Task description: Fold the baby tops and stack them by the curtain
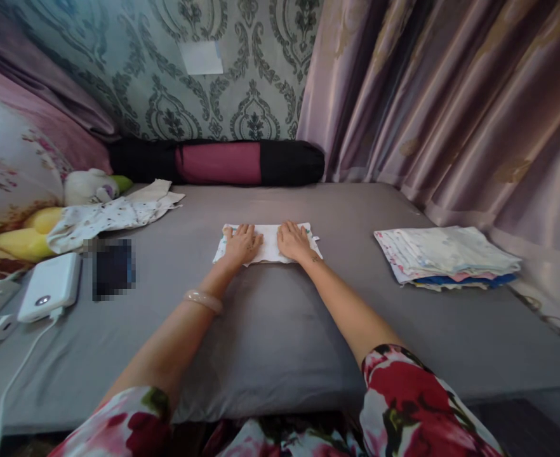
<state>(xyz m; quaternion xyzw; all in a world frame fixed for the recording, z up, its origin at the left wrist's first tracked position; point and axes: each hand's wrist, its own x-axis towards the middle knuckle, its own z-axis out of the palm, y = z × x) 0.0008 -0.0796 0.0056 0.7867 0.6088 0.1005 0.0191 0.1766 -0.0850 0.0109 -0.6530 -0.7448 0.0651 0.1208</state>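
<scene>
A small white folded cloth (269, 244) lies flat on the grey bed sheet (270, 317) in the middle of the view. My left hand (242, 244) rests palm down on its left half, fingers stretched out flat. On the cloth's right half my right hand (293, 241) presses down the same way, fingers flat and apart. A pale bangle (204, 299) sits on my left wrist.
A stack of folded cloths (446, 255) lies at the right near the curtain (451, 108). Unfolded spotted garments (113, 216) and a soft toy (89, 186) lie at the left. A white power bank (49, 287) with cable and a dark phone (112, 268) lie nearer. A black and red bolster (218, 162) lines the wall.
</scene>
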